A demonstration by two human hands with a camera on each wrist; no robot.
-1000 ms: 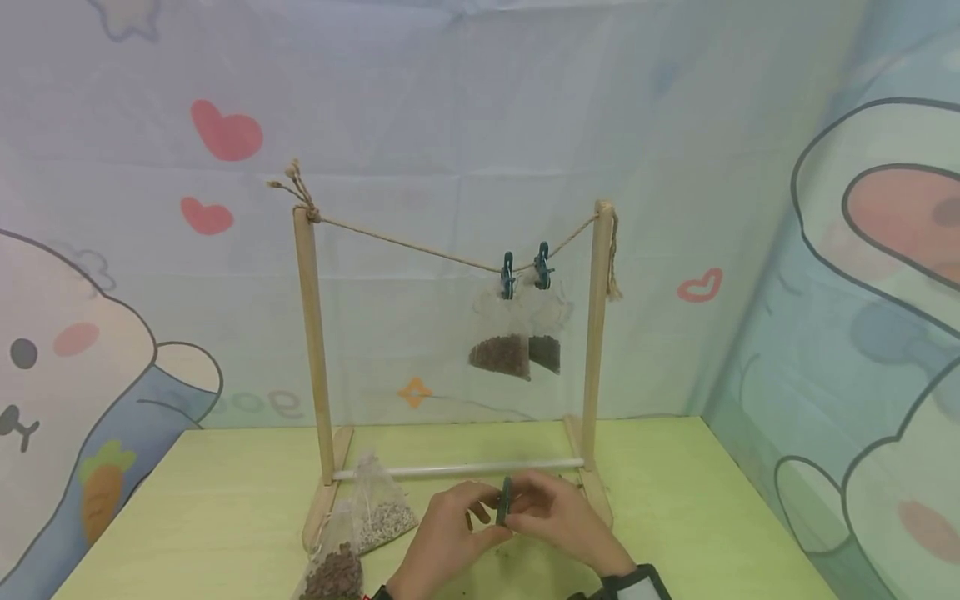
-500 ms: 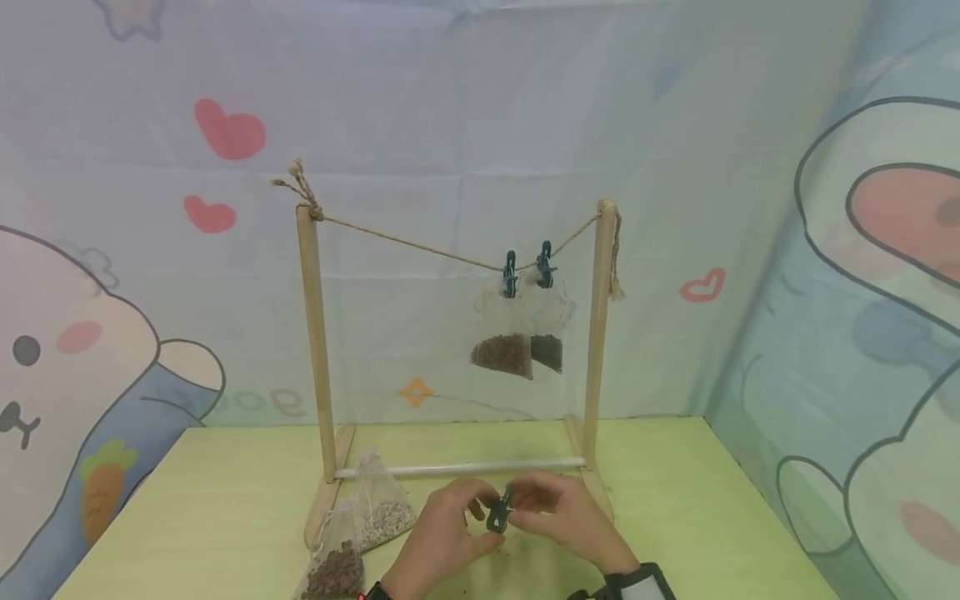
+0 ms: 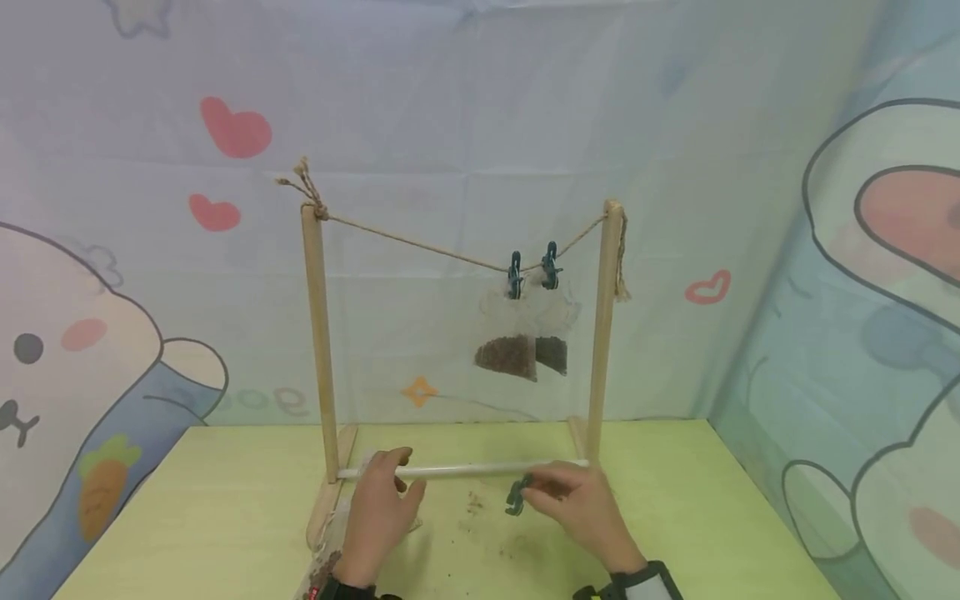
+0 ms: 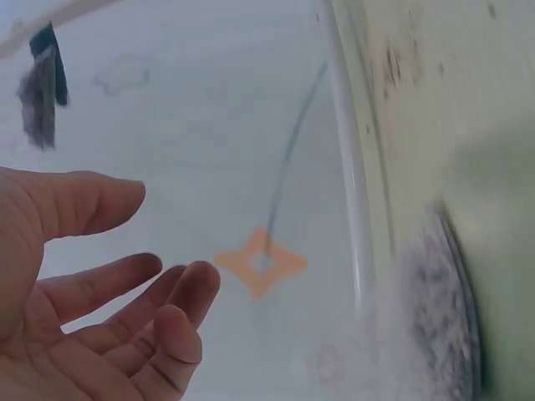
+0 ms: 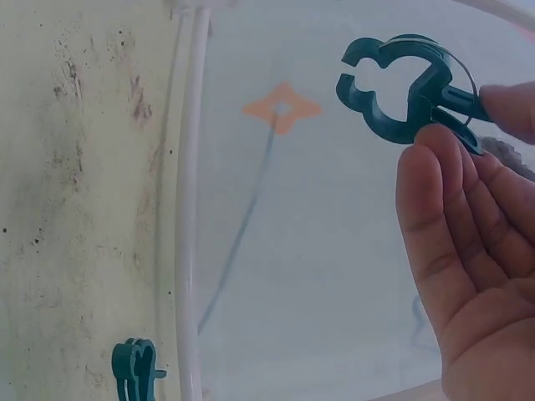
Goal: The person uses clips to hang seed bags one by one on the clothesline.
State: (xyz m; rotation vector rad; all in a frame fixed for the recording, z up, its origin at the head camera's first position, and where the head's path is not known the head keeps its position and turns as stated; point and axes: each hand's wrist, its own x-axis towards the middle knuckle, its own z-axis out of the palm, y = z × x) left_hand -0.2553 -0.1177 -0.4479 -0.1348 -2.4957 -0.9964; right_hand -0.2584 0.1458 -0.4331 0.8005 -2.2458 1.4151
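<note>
My right hand (image 3: 588, 510) pinches the handles of a dark green plastic clip (image 5: 410, 92) between thumb and fingers; the clip's rounded tips stand slightly apart. The left hand (image 3: 378, 512) holds nothing, its fingers loosely bent, above two mesh bags at the left. It mostly hides the bag of pale speckled granules (image 4: 439, 309) in the head view; the bag of brown bits (image 3: 324, 571) lies partly behind its wrist. Two similar clips, a left one (image 3: 514, 277) and a right one (image 3: 551, 267), hold a reddish-brown-filled bag (image 3: 506, 357) and a dark-filled bag (image 3: 552, 354) on the rope (image 3: 412, 244).
The rope sags between a left wooden post (image 3: 318, 333) and a right wooden post (image 3: 604, 333), joined low down by a white rod (image 3: 480, 469). Another green clip (image 5: 135, 369) appears low in the right wrist view. Dark crumbs dot the yellow-green table (image 3: 675, 517).
Both hands were together at the clip. The left hand has let go and moved left over the bags, while the right hand keeps the clip, now turned with its tips to the left.
</note>
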